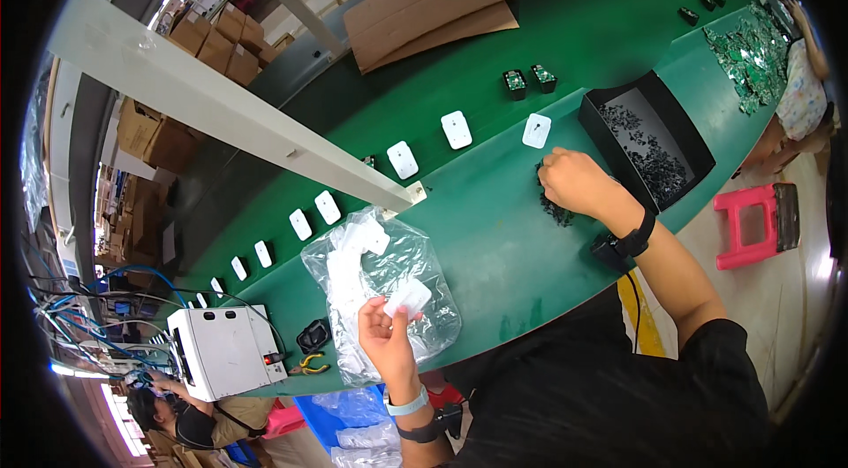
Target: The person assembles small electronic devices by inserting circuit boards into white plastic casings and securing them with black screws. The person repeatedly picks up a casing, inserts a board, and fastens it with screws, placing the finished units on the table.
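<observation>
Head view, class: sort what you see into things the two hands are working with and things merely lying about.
In use:
left hand holding a white cover
clear bag of covers
right hand on the pile of small black parts
black tray of parts

Lying about:
cardboard sheets
white machine box
yellow-handled pliers
pink stool

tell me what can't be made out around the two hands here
Head view only:
- Right hand covers the small black parts; its grasp is hidden.
- Those parts are too small to identify.
- Count of white pieces inside the clear bag: blurred by plastic.
- Left hand holds a white cover; its underside is hidden.
</observation>
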`<state>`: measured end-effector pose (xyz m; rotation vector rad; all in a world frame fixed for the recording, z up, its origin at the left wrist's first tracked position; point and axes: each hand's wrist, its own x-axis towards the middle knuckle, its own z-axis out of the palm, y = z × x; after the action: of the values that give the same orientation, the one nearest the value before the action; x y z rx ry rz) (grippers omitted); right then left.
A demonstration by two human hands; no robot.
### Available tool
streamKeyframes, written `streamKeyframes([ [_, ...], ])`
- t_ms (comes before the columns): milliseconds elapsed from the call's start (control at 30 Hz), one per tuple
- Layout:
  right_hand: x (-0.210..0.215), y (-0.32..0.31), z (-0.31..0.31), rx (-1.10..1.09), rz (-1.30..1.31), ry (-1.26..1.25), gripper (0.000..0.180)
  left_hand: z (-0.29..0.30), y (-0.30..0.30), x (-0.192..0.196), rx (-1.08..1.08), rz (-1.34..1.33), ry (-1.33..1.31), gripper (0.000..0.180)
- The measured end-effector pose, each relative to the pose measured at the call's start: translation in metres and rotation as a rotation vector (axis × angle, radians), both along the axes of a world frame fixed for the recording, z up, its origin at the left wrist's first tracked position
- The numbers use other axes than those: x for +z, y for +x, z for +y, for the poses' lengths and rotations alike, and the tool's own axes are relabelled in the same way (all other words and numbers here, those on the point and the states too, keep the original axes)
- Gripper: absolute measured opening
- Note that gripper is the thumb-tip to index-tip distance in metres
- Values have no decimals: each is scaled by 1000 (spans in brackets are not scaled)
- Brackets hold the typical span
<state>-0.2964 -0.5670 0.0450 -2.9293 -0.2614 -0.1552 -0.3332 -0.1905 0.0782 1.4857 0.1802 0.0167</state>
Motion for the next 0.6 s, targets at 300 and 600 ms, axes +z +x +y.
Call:
streamKeyframes([
  [300, 17, 6, -2, 107, -100, 162, 9, -18, -21, -1, -115, 139, -246, 19],
  [600, 87, -47, 91, 239, -210, 779, 13, -56, -20, 27, -259, 127, -335, 23],
])
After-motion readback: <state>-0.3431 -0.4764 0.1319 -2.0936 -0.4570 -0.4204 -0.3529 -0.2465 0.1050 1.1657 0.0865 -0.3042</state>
